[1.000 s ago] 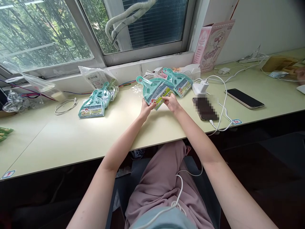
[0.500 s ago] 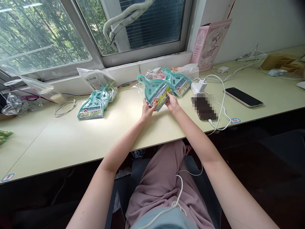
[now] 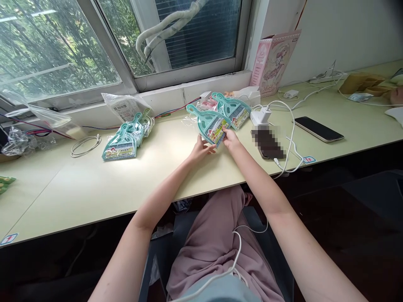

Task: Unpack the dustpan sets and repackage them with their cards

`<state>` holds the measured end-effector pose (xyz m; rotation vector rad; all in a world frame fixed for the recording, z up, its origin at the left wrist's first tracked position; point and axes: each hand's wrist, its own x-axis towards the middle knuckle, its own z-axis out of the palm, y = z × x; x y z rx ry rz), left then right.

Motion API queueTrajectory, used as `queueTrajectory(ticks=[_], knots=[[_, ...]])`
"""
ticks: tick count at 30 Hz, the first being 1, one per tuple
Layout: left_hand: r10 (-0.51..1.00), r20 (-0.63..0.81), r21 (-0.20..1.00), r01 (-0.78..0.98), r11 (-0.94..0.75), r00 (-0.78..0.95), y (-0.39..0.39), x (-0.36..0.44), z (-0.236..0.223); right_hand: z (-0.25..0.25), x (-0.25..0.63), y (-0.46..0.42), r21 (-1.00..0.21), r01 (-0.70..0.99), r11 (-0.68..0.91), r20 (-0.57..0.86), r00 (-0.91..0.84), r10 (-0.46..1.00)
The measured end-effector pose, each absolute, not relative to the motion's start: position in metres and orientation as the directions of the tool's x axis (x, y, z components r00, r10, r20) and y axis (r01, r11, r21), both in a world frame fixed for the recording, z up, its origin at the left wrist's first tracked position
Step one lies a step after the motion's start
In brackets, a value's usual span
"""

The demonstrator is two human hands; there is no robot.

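A teal dustpan-and-brush set (image 3: 208,119) in clear wrapping, with a yellow printed label, is tilted above the table in front of me. My right hand (image 3: 231,138) grips its lower right edge, thumb on the label side. At the lower left corner is my left hand (image 3: 201,152), its fingers stretched out and apart; whether it still touches the wrapping I cannot make out. Behind the held set lie more teal dustpan sets (image 3: 236,111). On the left of the table is another group of wrapped dustpan sets (image 3: 121,144).
A phone on a cable (image 3: 269,144) and a dark-screened phone (image 3: 318,128) lie to the right. A white charger (image 3: 260,115) trails cables. The pink box (image 3: 273,63) stands by the wall. A coiled cable (image 3: 85,145) and plastic bags sit left along the window ledge.
My left hand has loosened from the dustpan set's lower corner, its fingers now spread. The set has tilted and shifted slightly to the right in my right hand.
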<state>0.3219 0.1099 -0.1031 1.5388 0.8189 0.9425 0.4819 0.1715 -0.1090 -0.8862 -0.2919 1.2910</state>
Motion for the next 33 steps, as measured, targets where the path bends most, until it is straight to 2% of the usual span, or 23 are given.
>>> queueTrajectory(ticks=[2,4,8,12,16,19,23,33], knots=[[0.842,0.109,0.991,0.008,-0.134,0.528,0.106,0.324,-0.103,-0.111,0.484,0.173,-0.726,-0.687,0.042,-0.256,0.326,0.910],[0.837,0.105,0.992,0.003,-0.126,0.538,0.107,0.325,-0.104,-0.110,0.485,0.171,-0.748,-0.655,0.108,-0.174,0.350,0.920],[0.913,0.157,0.988,-0.072,-0.140,0.376,0.118,0.321,-0.104,-0.105,0.482,0.165,-0.745,-0.634,0.210,-0.063,0.380,0.923],[0.959,0.181,0.961,-0.249,-0.124,0.219,0.130,0.313,-0.102,-0.099,0.476,0.159,-0.744,-0.643,0.182,-0.048,0.322,0.945],[0.982,0.105,0.938,-0.342,-0.045,0.159,0.132,0.307,-0.099,-0.099,0.469,0.157,-0.789,-0.598,0.140,0.003,0.223,0.975],[0.968,0.020,0.938,-0.340,0.068,0.250,0.126,0.308,-0.100,-0.101,0.468,0.159,-0.808,-0.576,0.126,-0.001,0.216,0.976],[0.930,-0.024,0.949,-0.284,0.136,0.367,0.116,0.315,-0.103,-0.104,0.472,0.163,-0.797,-0.587,0.141,-0.058,0.306,0.950],[0.972,0.013,0.979,-0.201,0.035,0.233,0.116,0.319,-0.107,-0.100,0.470,0.159,-0.783,-0.583,0.217,0.064,0.272,0.960]])
